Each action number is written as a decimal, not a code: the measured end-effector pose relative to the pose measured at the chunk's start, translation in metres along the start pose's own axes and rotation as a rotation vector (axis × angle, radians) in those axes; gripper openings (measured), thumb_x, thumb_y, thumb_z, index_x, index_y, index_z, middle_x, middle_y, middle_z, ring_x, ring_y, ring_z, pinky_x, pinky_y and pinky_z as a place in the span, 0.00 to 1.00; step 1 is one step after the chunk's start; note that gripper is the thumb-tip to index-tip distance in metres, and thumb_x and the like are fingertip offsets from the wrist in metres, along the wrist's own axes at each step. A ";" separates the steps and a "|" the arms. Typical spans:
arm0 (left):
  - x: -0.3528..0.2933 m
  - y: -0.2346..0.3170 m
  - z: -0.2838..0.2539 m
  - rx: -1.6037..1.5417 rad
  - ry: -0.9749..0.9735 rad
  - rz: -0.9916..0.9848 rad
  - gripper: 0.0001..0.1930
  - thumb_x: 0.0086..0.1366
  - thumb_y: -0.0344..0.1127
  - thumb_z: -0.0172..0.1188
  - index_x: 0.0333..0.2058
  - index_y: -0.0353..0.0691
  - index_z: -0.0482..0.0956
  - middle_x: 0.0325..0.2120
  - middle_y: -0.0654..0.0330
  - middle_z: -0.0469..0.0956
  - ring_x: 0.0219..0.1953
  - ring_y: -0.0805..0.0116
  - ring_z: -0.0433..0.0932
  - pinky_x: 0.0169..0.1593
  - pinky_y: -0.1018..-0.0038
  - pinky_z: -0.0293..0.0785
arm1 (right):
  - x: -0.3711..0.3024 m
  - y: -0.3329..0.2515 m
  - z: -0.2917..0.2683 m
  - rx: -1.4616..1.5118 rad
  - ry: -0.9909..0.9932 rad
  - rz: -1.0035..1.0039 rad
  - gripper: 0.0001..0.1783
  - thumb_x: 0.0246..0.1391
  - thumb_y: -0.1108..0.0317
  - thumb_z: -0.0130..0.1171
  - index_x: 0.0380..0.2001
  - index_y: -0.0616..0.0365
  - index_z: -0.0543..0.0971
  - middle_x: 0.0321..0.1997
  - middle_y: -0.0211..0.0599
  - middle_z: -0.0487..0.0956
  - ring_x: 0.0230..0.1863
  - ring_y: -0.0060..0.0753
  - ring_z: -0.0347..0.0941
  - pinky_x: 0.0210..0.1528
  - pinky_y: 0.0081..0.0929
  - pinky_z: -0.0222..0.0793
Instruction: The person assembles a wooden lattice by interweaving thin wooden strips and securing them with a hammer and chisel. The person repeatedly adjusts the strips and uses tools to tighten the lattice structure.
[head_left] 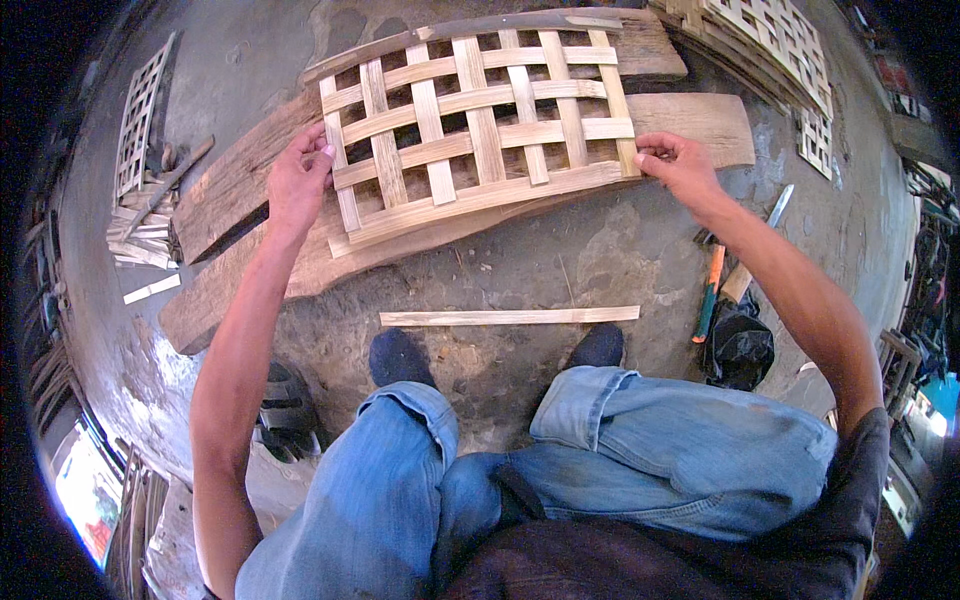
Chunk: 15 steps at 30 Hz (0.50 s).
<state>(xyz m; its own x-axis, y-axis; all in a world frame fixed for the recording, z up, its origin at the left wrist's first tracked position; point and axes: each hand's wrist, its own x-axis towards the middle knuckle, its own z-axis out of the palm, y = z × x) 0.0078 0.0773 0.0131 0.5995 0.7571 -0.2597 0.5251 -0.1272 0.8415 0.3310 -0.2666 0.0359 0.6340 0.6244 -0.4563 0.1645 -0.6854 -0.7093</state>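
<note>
A pale woven lattice panel [482,110], made of flat wooden or bamboo strips crossing over and under, rests tilted on rough wooden planks [715,125]. At its left edge, my left hand [300,178] pinches the outer upright strip between thumb and fingers. My right hand [682,172] grips the panel's right edge strip near the lower corner. Along the near side, one long strip sticks out past the lower left corner. On the floor by my feet lies a loose flat strip [510,317], apart from both hands.
Right of my knees lie a knife [782,205], a tool with an orange and green handle [709,300] and a black bag [740,347]. Finished-looking lattice panels [775,45] are stacked at the far right. Another lattice panel [140,125] and a strip pile [142,222] are at left.
</note>
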 end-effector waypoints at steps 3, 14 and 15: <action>-0.004 0.012 0.005 0.095 0.036 0.048 0.19 0.64 0.32 0.56 0.54 0.37 0.73 0.40 0.60 0.74 0.31 0.77 0.75 0.33 0.79 0.75 | -0.001 0.001 0.000 -0.006 0.015 0.005 0.16 0.48 0.65 0.63 0.42 0.59 0.80 0.34 0.28 0.79 0.34 0.21 0.72 0.38 0.22 0.68; -0.017 -0.002 -0.016 0.300 0.093 0.176 0.19 0.60 0.35 0.61 0.51 0.42 0.76 0.41 0.54 0.75 0.37 0.67 0.77 0.40 0.72 0.74 | -0.004 -0.010 0.000 0.042 -0.034 0.039 0.18 0.52 0.65 0.60 0.46 0.58 0.77 0.32 0.28 0.78 0.32 0.20 0.71 0.36 0.21 0.68; -0.025 0.005 -0.019 0.264 0.087 0.132 0.19 0.59 0.35 0.62 0.50 0.42 0.77 0.40 0.54 0.75 0.37 0.67 0.77 0.40 0.72 0.74 | -0.005 -0.007 -0.003 0.051 -0.035 0.062 0.18 0.53 0.65 0.59 0.47 0.57 0.77 0.32 0.28 0.78 0.32 0.19 0.71 0.35 0.20 0.67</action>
<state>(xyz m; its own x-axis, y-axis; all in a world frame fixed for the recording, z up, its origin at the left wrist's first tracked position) -0.0161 0.0700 0.0323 0.6251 0.7734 -0.1051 0.5915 -0.3816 0.7103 0.3286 -0.2660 0.0447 0.6150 0.5947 -0.5179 0.0866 -0.7037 -0.7052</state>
